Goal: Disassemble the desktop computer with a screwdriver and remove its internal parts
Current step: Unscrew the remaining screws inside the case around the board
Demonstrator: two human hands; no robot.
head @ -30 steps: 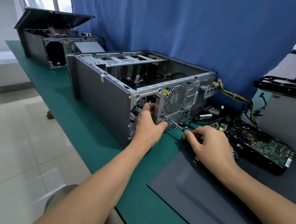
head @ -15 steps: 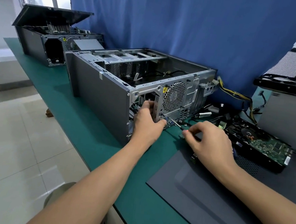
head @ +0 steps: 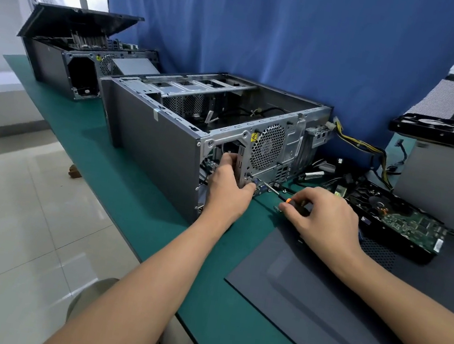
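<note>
An open grey desktop case [head: 153, 142] lies on its side on the green table [head: 132, 195], its rear panel with a round fan grille [head: 267, 147] facing me. My left hand [head: 227, 188] grips the edge of the rear panel near the lower ports. My right hand [head: 324, 217] holds a screwdriver [head: 289, 200] with an orange-and-black handle. Its thin metal shaft points left at the rear panel, close to my left thumb. The tip is partly hidden.
A removed grey side panel [head: 346, 309] lies under my right forearm. A dark circuit board part [head: 396, 219] and loose cables [head: 372, 150] lie at the right, beside a grey box [head: 450, 183]. A second open case [head: 58, 62] stands at far left. A blue curtain hangs behind.
My right hand has shifted slightly on the screwdriver handle, so the orange collar now shows. My left hand stays on the rear panel.
</note>
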